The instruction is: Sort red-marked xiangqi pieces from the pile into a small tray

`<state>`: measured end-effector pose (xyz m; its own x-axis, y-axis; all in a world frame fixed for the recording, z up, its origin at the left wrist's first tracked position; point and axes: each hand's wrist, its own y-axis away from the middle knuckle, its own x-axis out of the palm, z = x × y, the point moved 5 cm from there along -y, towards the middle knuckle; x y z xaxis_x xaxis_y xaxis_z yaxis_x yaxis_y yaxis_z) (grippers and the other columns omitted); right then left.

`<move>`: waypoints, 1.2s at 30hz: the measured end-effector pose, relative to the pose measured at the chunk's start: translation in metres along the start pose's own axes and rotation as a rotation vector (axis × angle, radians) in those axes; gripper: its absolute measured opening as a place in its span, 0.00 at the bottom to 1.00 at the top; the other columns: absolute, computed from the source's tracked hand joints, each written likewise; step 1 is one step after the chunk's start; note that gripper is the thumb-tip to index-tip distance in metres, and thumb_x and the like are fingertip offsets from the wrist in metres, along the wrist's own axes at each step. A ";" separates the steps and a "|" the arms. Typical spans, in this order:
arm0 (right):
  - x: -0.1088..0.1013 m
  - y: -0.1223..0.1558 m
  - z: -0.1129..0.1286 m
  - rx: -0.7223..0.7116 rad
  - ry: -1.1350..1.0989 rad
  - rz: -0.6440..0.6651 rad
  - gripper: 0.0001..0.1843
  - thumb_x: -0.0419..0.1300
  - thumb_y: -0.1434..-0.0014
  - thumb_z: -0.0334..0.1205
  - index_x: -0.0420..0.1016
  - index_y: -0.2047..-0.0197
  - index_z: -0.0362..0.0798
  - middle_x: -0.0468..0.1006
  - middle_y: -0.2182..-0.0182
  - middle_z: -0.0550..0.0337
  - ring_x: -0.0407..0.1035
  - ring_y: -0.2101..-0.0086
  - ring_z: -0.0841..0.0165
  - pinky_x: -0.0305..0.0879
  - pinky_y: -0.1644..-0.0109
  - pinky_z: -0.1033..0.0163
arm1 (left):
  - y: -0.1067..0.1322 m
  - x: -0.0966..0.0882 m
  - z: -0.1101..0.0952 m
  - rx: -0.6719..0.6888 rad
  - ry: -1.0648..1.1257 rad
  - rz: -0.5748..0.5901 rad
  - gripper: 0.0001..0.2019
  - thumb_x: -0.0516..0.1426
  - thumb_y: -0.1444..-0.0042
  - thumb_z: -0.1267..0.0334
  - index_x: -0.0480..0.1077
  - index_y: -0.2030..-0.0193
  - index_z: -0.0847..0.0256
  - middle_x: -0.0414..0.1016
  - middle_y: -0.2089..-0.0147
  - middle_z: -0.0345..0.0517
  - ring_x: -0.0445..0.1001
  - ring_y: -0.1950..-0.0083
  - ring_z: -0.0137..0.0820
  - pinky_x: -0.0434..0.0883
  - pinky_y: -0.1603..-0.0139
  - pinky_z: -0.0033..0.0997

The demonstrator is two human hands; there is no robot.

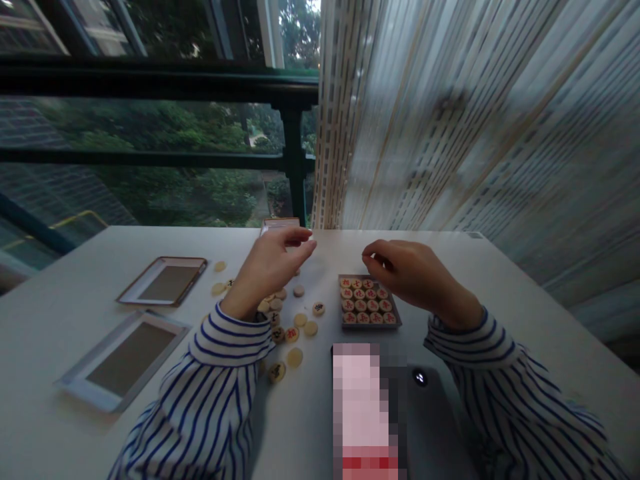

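Note:
My left hand (pixel 277 259) hovers over a loose scatter of round xiangqi pieces, its fingers stretched out and the thumb apart, with nothing between them. Some pieces lie face down; a black-marked piece (pixel 319 309) and a red-marked piece (pixel 291 334) show their characters. Right of the scatter stands a small grey box (pixel 371 326), where red-marked pieces (pixel 361 306) lie in neat rows. At the box's far right corner is my right hand (pixel 400 267), fingers curled in and thumb against them. Whatever the fingertips may hold is hidden, as is that corner.
To the left on the white table (pixel 200 413) lie a brown-rimmed tray-like lid (pixel 193 288) and a grey open tray (pixel 123 403). Another small box (pixel 280 223) is behind my left hand. A dark device (pixel 435 413) and a pixelated patch occupy the near side. A railing and curtain stand behind.

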<state>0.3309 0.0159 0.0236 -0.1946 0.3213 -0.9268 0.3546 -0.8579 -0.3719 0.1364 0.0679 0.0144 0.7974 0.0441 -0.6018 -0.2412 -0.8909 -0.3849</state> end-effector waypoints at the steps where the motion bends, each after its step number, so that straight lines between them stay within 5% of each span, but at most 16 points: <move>1: -0.001 0.001 0.003 -0.007 -0.033 0.000 0.13 0.48 0.40 0.40 0.72 0.61 0.47 0.76 0.71 0.60 0.65 0.73 0.72 0.53 0.68 0.67 | 0.000 -0.002 -0.001 0.010 0.014 0.001 0.17 0.55 0.48 0.54 0.74 0.57 0.63 0.78 0.59 0.49 0.74 0.59 0.34 0.69 0.55 0.34; 11: 0.023 0.001 0.041 -0.171 -0.070 0.164 0.13 0.48 0.38 0.40 0.72 0.58 0.46 0.77 0.67 0.55 0.69 0.66 0.67 0.57 0.65 0.65 | 0.007 -0.021 -0.020 0.075 -0.035 -0.026 0.14 0.55 0.47 0.57 0.75 0.62 0.63 0.78 0.62 0.46 0.74 0.61 0.32 0.70 0.58 0.30; 18: 0.031 0.002 0.038 -0.188 -0.058 0.167 0.14 0.48 0.39 0.39 0.71 0.55 0.47 0.77 0.63 0.54 0.70 0.63 0.65 0.59 0.61 0.63 | 0.025 -0.041 -0.021 0.031 -0.049 -0.062 0.14 0.55 0.47 0.55 0.75 0.61 0.61 0.78 0.61 0.45 0.74 0.59 0.33 0.70 0.56 0.31; 30: 0.034 0.002 0.042 -0.213 -0.065 0.133 0.10 0.49 0.40 0.37 0.71 0.63 0.47 0.76 0.68 0.56 0.68 0.67 0.68 0.57 0.64 0.65 | 0.066 -0.082 0.058 -0.172 0.110 -0.324 0.16 0.57 0.49 0.53 0.73 0.61 0.65 0.78 0.61 0.50 0.75 0.60 0.33 0.71 0.56 0.31; 36: 0.045 0.004 0.042 -0.198 -0.144 0.160 0.10 0.49 0.41 0.37 0.71 0.64 0.47 0.75 0.68 0.57 0.67 0.69 0.69 0.59 0.65 0.66 | 0.080 -0.089 0.087 -0.207 0.064 -0.281 0.16 0.56 0.49 0.53 0.74 0.62 0.64 0.78 0.62 0.49 0.75 0.61 0.33 0.71 0.57 0.32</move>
<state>0.2847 0.0104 -0.0177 -0.2442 0.1159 -0.9628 0.5601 -0.7936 -0.2376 -0.0015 0.0321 -0.0235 0.8515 0.2783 -0.4445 0.1048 -0.9208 -0.3757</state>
